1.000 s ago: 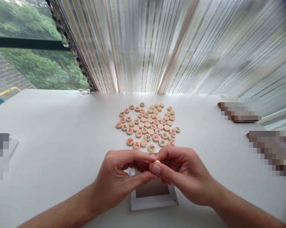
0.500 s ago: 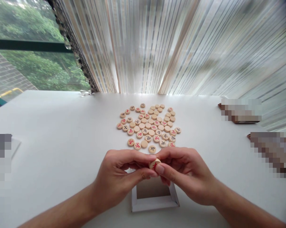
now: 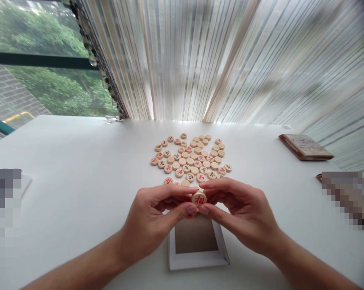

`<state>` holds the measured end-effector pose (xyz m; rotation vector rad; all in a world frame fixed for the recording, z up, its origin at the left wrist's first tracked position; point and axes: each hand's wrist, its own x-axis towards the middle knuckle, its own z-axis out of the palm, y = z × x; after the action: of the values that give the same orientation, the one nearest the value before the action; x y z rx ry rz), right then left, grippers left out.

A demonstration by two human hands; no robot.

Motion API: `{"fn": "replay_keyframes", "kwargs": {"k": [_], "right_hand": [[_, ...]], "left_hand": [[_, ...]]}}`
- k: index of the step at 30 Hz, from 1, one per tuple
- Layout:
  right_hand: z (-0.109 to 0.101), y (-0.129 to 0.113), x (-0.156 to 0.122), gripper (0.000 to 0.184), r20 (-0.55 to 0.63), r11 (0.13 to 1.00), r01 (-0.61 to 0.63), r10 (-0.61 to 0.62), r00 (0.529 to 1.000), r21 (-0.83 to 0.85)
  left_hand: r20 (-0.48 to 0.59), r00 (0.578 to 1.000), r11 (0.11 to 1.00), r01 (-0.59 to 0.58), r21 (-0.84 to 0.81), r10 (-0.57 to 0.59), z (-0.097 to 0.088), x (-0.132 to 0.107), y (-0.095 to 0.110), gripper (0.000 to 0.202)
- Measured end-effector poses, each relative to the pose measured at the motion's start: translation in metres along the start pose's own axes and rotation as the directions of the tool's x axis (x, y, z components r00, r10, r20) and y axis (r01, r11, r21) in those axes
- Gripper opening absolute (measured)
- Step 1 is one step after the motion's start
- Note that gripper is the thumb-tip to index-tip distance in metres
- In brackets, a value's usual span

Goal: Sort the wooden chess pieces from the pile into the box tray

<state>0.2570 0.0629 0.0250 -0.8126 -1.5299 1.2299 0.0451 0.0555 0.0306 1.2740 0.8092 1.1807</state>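
Left hand [image 3: 152, 219] and right hand [image 3: 245, 217] pinch 1 wooden disc [image 3: 199, 198] (red, reading 相).

From my end I make out two bare hands, the left hand [image 3: 153, 213] and the right hand [image 3: 245, 213], each with slim fingers, rounded knuckles and a smooth back. On the left thumb [image 3: 180, 214] I see fine creases over the joint and a short, rounded nail, and the right thumb [image 3: 216, 213] ends in a short nail too. The left forearm [image 3: 89, 262] and right forearm [image 3: 299, 259] are also bare, smooth in outline and thickening gradually away from the wrists.
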Motion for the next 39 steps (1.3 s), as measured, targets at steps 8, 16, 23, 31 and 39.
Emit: {"fn": "replay_keyframes", "kwargs": {"k": [8, 16, 23, 31, 39], "right_hand": [[-0.002, -0.001, -0.001, 0.028, -0.007, 0.997, 0.013, -0.014, 1.0, -0.072], [-0.002, -0.005, 0.003, 0.023, 0.054, 0.995, -0.007, 0.012, 0.998, -0.095], [-0.002, -0.01, 0.003, 0.013, 0.065, 0.986, -0.135, 0.142, 0.988, -0.102], [0.001, -0.013, 0.006, 0.025, 0.15, 0.919, -0.378, 0.36, 0.921, 0.115], [0.005, -0.016, 0.005, 0.036, 0.178, 0.89, -0.445, 0.425, 0.887, 0.094]], "left_hand": [[0.04, 0.998, 0.994, 0.045, -0.095, -0.041, 0.0, 0.001, -0.001, 0.029], [0.041, 0.996, 0.993, 0.088, -0.077, -0.085, -0.001, 0.002, 0.002, 0.022], [0.026, 0.997, 0.997, 0.076, 0.005, -0.076, -0.001, 0.002, 0.001, 0.011], [0.095, 0.994, 0.998, 0.042, 0.047, -0.047, -0.001, 0.001, -0.001, 0.031], [0.103, 0.994, 0.99, 0.018, 0.139, -0.032, 0.001, -0.002, 0.0, 0.026]]}}
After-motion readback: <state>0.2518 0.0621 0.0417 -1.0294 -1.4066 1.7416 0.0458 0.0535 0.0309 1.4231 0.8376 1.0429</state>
